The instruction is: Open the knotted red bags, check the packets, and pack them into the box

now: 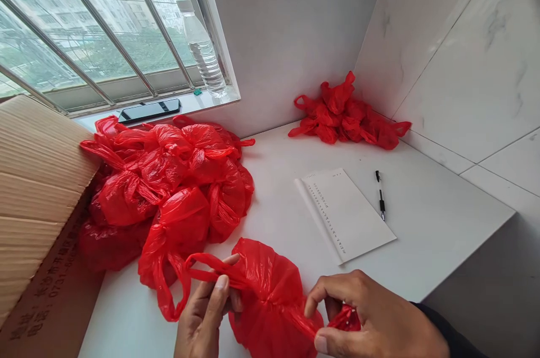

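Note:
A red plastic bag (270, 285), full and rounded, rests at the near edge of the white table between my hands. Its neck is drawn together in a knot at the middle. My left hand (213, 310) pinches one looped handle between thumb and fingers. On the other side, my right hand (358, 313) is closed on the opposite handle, part of which bunches up inside the fingers. What the bag contains is hidden by the red plastic. Just beyond my left hand lies a big heap of similar tied red bags (169, 178).
A cardboard box (42, 195) stands at the left. More red bags (346, 116) lie in the far corner. A paper pad (346, 214) and a pen (380, 195) are on the white table (270, 178). The windowsill holds a phone (149, 110) and a water bottle (205, 54).

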### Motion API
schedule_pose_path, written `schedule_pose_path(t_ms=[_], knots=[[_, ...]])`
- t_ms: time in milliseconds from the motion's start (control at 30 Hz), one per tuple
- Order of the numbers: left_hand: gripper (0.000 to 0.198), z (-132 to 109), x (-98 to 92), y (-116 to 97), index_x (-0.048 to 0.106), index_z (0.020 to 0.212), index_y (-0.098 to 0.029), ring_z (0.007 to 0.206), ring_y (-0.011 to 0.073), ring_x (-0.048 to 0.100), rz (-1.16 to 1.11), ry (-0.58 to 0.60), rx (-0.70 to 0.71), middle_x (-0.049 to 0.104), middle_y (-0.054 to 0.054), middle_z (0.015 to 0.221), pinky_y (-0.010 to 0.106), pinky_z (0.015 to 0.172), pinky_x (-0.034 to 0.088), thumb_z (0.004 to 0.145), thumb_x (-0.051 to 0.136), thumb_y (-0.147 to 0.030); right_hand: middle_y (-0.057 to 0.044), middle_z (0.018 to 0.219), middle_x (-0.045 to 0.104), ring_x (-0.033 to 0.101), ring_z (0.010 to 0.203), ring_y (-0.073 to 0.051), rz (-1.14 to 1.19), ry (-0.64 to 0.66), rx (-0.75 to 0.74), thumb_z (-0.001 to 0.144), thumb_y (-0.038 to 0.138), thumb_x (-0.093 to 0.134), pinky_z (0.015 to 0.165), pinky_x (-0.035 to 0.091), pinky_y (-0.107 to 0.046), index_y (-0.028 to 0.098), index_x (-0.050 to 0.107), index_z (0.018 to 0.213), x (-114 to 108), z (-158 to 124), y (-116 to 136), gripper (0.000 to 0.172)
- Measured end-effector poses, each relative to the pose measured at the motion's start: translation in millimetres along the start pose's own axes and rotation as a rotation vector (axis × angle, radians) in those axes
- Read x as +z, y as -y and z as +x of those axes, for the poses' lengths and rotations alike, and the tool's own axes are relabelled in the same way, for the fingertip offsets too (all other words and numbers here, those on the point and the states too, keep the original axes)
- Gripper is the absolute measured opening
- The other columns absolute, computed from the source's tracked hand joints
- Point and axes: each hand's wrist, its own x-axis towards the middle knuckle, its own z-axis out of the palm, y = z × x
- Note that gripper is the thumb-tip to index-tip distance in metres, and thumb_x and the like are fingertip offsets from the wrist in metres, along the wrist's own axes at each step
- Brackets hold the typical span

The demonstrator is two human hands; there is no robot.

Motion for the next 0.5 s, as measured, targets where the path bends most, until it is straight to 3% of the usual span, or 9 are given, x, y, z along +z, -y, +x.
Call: schedule_pose_path(t_ms=[167,267,333,400,500], knots=[[0.059,-7,6.3,-3,0.073,0.121,-0.019,0.068,0.0172,0.056,0.127,-0.018,0.025,0.061,0.001,0.065,0.026,0.062,0.049,0.079,0.073,-0.060,0.001,0.089,0.067,0.059,0.079,-0.015,0.093,-0.006,-0.111,0.072,0.039,0.080,0.076,0.046,-0.026,0.026,0.073,0.107,0,0,3,0.038],[0.054,-11,11.8,-6,0.075,0.114,-0.018,0.066,0.0167,0.056,0.117,-0.081,0.071,0.060,0.001,0.063,0.026,0.063,0.049,0.080,0.073,-0.060,0.000,0.095,0.067,0.060,0.089,-0.018,0.111,-0.029,-0.143,0.082,0.043,0.073,0.086,0.046,-0.029,0.030,0.073,0.108,0,-4,5,0.028],[0.049,-13,13.0,-6,0.077,0.110,-0.019,0.065,0.0157,0.056,0.083,-0.110,0.094,0.059,0.000,0.063,0.026,0.064,0.049,0.081,0.073,-0.058,0.000,0.098,0.067,0.060,0.088,-0.018,0.119,-0.032,-0.137,0.091,0.047,0.065,0.079,0.045,-0.029,0.034,0.074,0.104,1,-5,4,0.020],[0.047,-13,12.1,-5,0.077,0.107,-0.019,0.065,0.0160,0.057,0.046,-0.110,0.104,0.058,0.000,0.062,0.026,0.063,0.050,0.081,0.073,-0.057,-0.001,0.098,0.067,0.061,0.086,-0.018,0.169,-0.046,-0.174,0.097,0.048,0.058,0.073,0.046,-0.029,0.034,0.076,0.099,3,-5,2,0.023],[0.049,-11,9.1,-3,0.077,0.106,-0.017,0.065,0.0186,0.059,0.012,-0.114,0.100,0.057,0.001,0.059,0.028,0.057,0.050,0.080,0.074,-0.058,-0.003,0.092,0.069,0.063,0.082,-0.019,0.268,-0.115,-0.288,0.096,0.043,0.060,0.075,0.050,-0.029,0.031,0.078,0.093,10,1,-2,0.022]])
